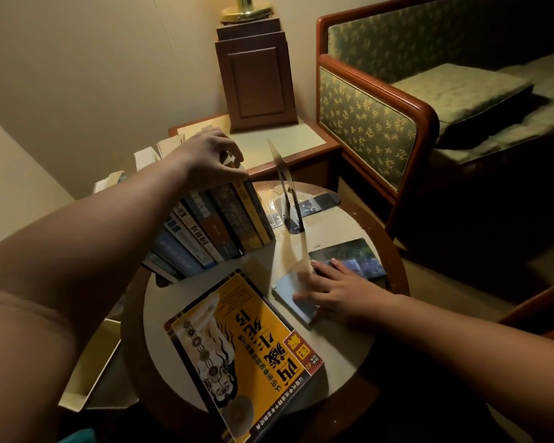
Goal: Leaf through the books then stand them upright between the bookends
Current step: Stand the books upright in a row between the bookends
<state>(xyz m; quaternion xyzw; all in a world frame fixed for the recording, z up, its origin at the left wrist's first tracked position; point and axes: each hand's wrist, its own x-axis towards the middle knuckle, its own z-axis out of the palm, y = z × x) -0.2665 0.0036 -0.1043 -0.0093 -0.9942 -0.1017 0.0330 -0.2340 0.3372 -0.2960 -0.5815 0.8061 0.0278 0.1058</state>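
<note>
A row of several books stands leaning on the round table. My left hand grips the top edges of the rightmost books in the row. To their right stands a dark metal bookend, apart from the row. A small blue book lies open near the table's right side, a page raised in blur; my right hand rests on it with fingers spread. A large yellow book lies flat at the front.
A dark blue-green book lies flat beyond my right hand. A wooden lamp base stands on a side table at the back. A green upholstered armchair fills the right. Open cardboard boxes sit at the left.
</note>
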